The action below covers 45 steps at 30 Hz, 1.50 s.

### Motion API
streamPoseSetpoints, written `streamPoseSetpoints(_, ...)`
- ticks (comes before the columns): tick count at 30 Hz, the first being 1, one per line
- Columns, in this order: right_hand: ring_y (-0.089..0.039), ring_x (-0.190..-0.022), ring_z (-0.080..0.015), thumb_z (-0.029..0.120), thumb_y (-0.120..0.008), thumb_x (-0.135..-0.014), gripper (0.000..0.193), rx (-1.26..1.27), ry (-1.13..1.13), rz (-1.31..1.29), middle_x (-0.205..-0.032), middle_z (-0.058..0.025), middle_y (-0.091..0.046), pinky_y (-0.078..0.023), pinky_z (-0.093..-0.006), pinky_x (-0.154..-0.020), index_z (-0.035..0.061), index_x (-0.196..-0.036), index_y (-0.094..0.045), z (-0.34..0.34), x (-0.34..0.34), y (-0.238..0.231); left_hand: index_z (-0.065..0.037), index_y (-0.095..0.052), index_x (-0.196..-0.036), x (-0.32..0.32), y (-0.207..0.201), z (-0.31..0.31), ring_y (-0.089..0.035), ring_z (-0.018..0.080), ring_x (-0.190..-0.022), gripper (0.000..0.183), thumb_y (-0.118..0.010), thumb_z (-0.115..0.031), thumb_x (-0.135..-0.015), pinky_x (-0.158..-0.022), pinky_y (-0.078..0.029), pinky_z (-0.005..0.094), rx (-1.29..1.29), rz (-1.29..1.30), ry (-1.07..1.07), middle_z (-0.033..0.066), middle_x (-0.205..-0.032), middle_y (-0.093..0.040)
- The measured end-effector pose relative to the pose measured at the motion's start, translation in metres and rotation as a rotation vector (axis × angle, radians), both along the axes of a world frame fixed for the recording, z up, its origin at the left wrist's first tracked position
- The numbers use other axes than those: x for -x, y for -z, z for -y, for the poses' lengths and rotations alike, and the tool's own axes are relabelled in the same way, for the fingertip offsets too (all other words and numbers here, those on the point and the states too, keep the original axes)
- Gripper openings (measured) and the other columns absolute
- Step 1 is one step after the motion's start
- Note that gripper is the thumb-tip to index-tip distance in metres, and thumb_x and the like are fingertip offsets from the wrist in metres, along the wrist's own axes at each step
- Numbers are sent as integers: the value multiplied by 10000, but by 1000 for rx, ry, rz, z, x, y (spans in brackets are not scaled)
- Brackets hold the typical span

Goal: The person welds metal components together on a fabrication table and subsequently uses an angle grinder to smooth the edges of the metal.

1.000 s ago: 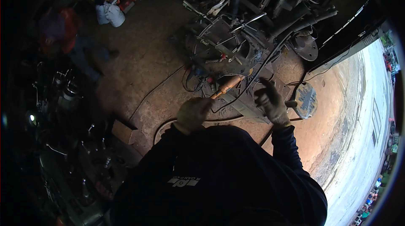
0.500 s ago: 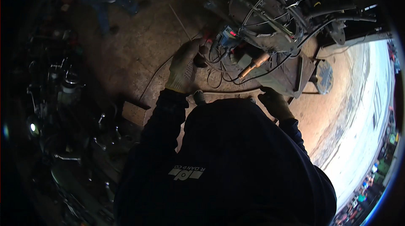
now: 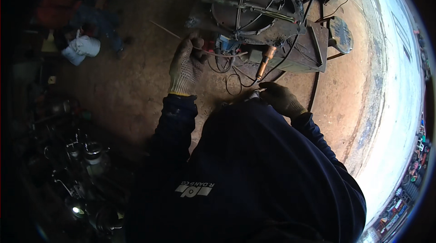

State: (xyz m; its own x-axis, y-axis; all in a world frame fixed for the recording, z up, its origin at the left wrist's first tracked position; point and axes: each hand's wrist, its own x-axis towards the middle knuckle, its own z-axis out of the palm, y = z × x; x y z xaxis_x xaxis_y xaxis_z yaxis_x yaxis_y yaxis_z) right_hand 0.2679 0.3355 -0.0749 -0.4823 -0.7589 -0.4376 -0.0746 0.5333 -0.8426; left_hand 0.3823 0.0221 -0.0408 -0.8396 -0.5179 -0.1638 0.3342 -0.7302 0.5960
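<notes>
My left hand (image 3: pixel 185 65), in a pale knit glove, reaches forward with its fingers curled around a thin metal rod (image 3: pixel 163 28) that lies slanted over the dirt floor. Just beyond it sit a small blue and red device (image 3: pixel 223 43) and loops of black cable (image 3: pixel 232 79). My right hand (image 3: pixel 282 98), in a dark glove, stays close to my chest with bent fingers beside a small pale piece (image 3: pixel 254 93). A copper-coloured torch handle (image 3: pixel 266 61) hangs above it, apart from the hand. A round dark metal assembly (image 3: pixel 254 9) with bars stands ahead.
A flat metal plate (image 3: pixel 318 43) and a round disc (image 3: pixel 340 34) lie right of the assembly. A white bag (image 3: pixel 84 48) and coloured cloth sit at the far left. Dark metal parts and cans (image 3: pixel 86 152) crowd the lower left. Bright open ground (image 3: pixel 390 107) lies right.
My left arm has stretched out from near my body to the rod and cables. My right hand has drawn back from the assembly toward my chest. The view has tilted.
</notes>
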Motion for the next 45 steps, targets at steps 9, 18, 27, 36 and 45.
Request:
streamPoseSetpoints(9, -694, -1051, -218, 323, -636, -971, 502, 143, 92, 144, -1155, -197, -709, -535, -363, -920, -2, -1350, -588, 28, 35, 12, -84, -624, -1209, 34, -6, 30, -596, 120, -755, 222, -555, -227, -1054, -645, -540, 300, 57, 182, -61, 21, -1004, -672)
streamPoseSetpoints(18, -639, -820, -152, 341, -602, -1022, 475, 165, 625, 353, -985, -83, -668, -545, -306, -749, -34, -1312, -591, 2, 24, 39, -81, -621, -1193, 82, 1, 96, -580, 132, -726, 214, -525, -224, -1066, -628, -533, 304, 16, 188, 101, 26, -987, -672)
streamPoseSetpoints(27, -643, -863, -145, 327, -595, -1033, 436, 138, 862, 227, -1033, -60, -670, -550, -299, -763, 5, -1327, -594, 103, -20, 41, -58, -624, -1217, 113, 34, 141, -682, 182, -921, 269, -629, -221, -1002, -820, -604, 344, -81, 123, 467, 86, -1045, -700)
streamPoseSetpoints(36, -645, -958, -157, 302, -588, -1039, 418, 188, 1028, 332, -1079, -73, -679, -527, -313, -885, 3, -1330, -614, 212, -49, -31, -92, -633, -1198, 147, 30, 169, -672, 142, -827, 224, -623, -219, -1014, -748, -588, 304, -134, 38, 769, 45, -1066, -688)
streamPoseSetpoints(45, -643, -809, -131, 262, -635, -1009, 352, 307, 1455, 52, -938, -62, -700, -541, -284, -729, -8, -1232, -668, 159, -35, -7, -83, -625, -1260, 140, 49, 161, -673, 172, -861, 288, -618, -234, -1015, -816, -589, 346, -126, 125, 791, 76, -1098, -700)
